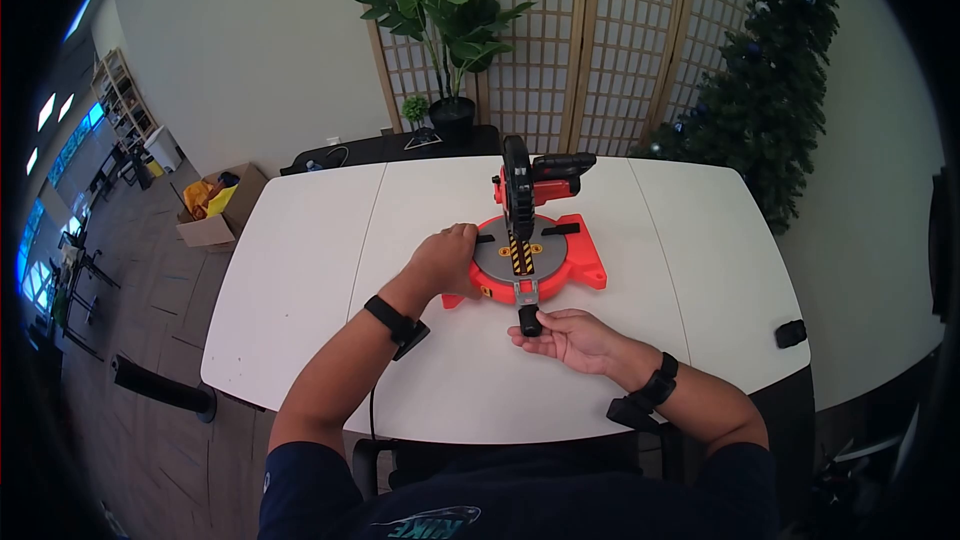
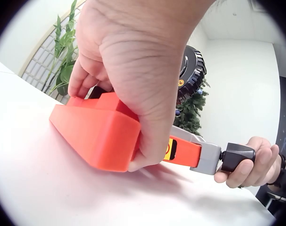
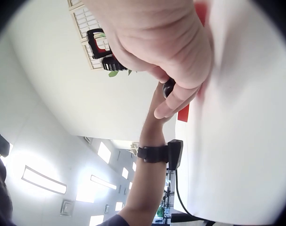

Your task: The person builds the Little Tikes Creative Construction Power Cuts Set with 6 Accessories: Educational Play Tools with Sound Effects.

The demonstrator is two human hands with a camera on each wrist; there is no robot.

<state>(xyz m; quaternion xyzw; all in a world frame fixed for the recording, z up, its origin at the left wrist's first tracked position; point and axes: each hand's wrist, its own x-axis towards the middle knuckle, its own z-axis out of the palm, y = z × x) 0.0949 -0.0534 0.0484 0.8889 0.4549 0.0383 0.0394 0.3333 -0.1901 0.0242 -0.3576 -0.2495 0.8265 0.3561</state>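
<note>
A red and grey toy miter saw (image 1: 495, 258) stands upright on the white table, its black blade wheel (image 1: 517, 190) raised over the round grey base. My left hand (image 1: 441, 262) grips the left side of the red base; in the left wrist view its fingers and thumb are round a red block-shaped foot (image 2: 98, 136). At the front, my right hand (image 1: 580, 338) pinches the black knob (image 1: 530, 320) between thumb and fingers, palm turned up. The knob (image 2: 238, 157) also shows in the left wrist view. In the right wrist view my right hand (image 3: 166, 52) hides most of it.
A small black object (image 1: 790, 333) lies at the table's right edge. Behind the white table (image 1: 300, 270) are a potted plant (image 1: 452, 115), a lattice screen and a decorated tree (image 1: 760, 90). An open cardboard box (image 1: 240, 205) stands beyond the left edge.
</note>
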